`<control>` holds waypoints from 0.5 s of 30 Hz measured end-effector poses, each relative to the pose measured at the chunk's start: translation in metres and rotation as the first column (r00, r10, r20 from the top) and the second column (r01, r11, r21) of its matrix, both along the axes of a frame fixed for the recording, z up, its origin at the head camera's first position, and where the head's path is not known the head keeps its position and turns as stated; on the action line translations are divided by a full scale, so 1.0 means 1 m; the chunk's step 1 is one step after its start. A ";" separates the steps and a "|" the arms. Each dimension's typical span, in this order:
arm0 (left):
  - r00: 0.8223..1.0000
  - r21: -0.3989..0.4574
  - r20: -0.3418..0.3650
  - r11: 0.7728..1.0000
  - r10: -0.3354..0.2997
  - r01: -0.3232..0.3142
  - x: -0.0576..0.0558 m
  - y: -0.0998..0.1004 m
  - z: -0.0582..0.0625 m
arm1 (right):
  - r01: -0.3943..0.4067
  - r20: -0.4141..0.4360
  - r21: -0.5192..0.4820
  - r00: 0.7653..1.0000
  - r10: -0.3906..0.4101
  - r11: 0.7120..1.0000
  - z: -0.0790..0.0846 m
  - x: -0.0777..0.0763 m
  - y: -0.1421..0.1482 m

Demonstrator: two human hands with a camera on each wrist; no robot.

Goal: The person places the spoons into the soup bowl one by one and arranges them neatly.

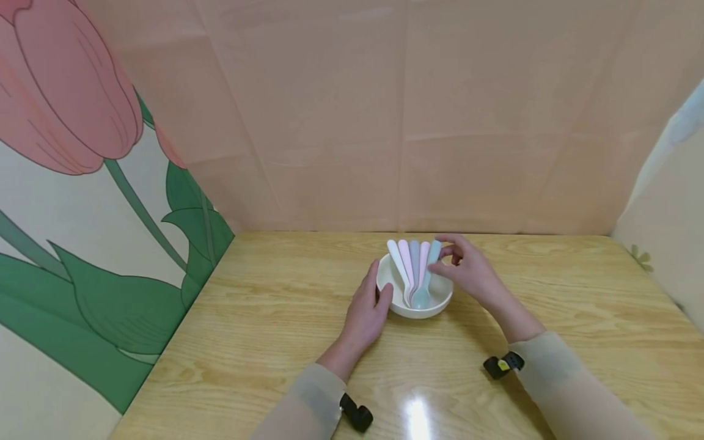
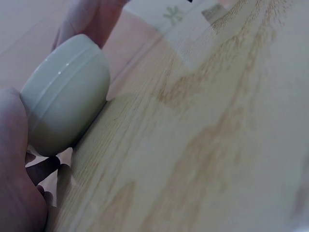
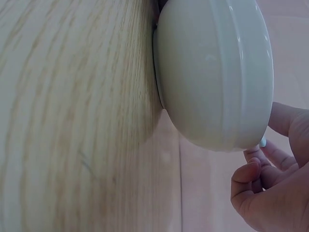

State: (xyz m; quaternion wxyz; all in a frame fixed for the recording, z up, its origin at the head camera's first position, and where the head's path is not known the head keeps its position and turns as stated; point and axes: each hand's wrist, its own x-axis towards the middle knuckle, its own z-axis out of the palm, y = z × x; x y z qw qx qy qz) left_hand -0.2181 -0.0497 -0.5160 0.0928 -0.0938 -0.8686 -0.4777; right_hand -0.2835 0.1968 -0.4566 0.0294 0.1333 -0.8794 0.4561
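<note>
A white bowl (image 1: 416, 313) stands on the table with several small plastic spoons leaning in it, handles up and fanned out. From left to right come a white spoon (image 1: 397, 260), a pink spoon (image 1: 406, 255), a grey-blue spoon (image 1: 415, 253), a lilac spoon (image 1: 423, 256) and a light teal spoon (image 1: 429, 272). My left hand (image 1: 367, 311) holds the bowl by its left side, thumb near the front rim. With thumb and index finger, my right hand (image 1: 466, 267) pinches the teal spoon's handle at the bowl's right rim. Both wrist views show the bowl's smooth outer wall (image 2: 72, 94), which hides the spoons' lower ends.
The light wood table (image 1: 264, 305) reaches back to a plain pinkish-brown cloth (image 1: 330, 122). At the left stands a panel (image 1: 143, 293) printed with a large tulip, and a pale wall (image 1: 671, 232) closes off the right. Black wrist cameras hang at both cuffs.
</note>
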 end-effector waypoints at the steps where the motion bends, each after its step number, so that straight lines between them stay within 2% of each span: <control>1: 1.000 -0.002 0.003 1.000 0.000 0.000 0.000 0.000 0.000 | 0.002 0.003 0.002 1.000 -0.002 1.000 0.000 0.000 0.000; 15: 1.000 -0.008 0.007 1.000 0.002 -0.002 0.000 0.000 0.000 | 0.014 0.026 -0.006 1.000 -0.014 1.000 -0.001 -0.001 0.001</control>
